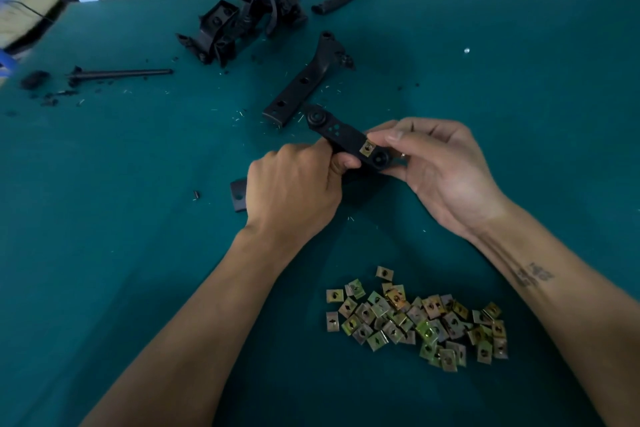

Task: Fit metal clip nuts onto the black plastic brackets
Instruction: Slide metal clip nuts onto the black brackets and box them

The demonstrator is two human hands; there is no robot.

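bracket (346, 140): frame centre, my left hand (294, 191) grips it
clip nut (366, 148): seated on it, right-hand fingers (394, 137) pinching that end
left: nut pile (415, 322) lower centre; bracket on worktop (308, 78) unfitted

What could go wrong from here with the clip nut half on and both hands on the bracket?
The clip nut sits at the bracket edge under the right hand thumb; pushed askew, it may seat crooked. The left hand grips only one end, so the bracket could twist. A forearm could scatter the clip nut pile.
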